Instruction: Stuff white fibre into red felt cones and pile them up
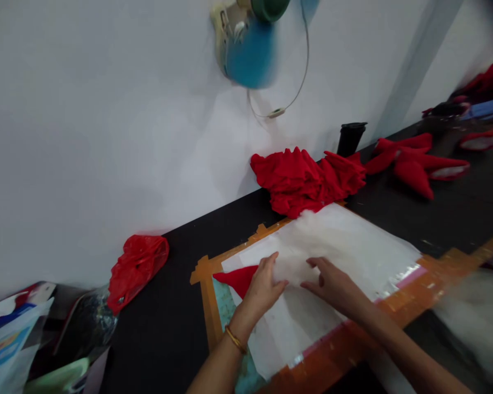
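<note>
Some white stuffing (pixel 292 265) shows above the white sheet (pixel 279 339), between the left hand (pixel 263 284) and the right hand (pixel 332 282). The right fingers are parted from their thumb; the left fingers curve, thumb apart, and whether they grip anything I cannot tell. A pointed red cloth piece (pixel 237 278) juts out left of the left hand. Far along the black counter (pixel 164 312) lies a red cloth heap (pixel 299 180).

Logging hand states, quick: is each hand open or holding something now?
Left hand: open, fingers curved, at the red cloth; grip unclear.
Right hand: open, fingers curved, beside white stuffing; contact unclear.
</note>
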`<state>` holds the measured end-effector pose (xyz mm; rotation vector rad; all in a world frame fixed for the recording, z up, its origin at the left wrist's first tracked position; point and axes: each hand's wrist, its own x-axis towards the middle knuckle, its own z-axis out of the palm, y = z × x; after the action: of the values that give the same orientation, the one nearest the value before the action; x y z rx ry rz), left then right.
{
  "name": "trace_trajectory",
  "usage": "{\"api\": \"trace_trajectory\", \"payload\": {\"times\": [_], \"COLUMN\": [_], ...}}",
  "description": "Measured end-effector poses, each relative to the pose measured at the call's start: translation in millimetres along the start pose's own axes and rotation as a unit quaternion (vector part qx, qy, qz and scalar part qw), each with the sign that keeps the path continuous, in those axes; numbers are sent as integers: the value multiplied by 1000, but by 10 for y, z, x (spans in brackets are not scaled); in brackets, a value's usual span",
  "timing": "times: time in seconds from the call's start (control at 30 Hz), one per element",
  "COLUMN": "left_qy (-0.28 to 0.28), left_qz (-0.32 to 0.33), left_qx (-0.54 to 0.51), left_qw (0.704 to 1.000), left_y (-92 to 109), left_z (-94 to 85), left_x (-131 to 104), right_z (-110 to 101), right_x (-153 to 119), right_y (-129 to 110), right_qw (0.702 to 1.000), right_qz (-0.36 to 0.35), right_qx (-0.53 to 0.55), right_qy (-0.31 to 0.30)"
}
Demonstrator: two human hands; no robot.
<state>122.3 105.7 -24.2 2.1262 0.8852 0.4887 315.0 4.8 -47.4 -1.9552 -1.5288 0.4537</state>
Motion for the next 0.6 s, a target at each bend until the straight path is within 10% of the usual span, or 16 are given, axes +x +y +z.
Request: {"api": "trace_trajectory", "payload": {"times": [0.2,0.43,0.6], "left_qy": [-68,-6,-1], "left_qz": [20,-19,-5], "left_qx": [79,115,84], "left_qw": [994,993,996], "left_y": [-40,-85,15], "left_z": [151,-75,-7], "left_x": [208,2,-49], "right_z": [209,-36,25], "right_x": [98,127,133], "right_y": [-164,207,52], "right_qw": [995,993,987], "right_qz": [-88,-86,-108], "right_qx": [44,82,120], "right_qy": [-31,9,-20]}}
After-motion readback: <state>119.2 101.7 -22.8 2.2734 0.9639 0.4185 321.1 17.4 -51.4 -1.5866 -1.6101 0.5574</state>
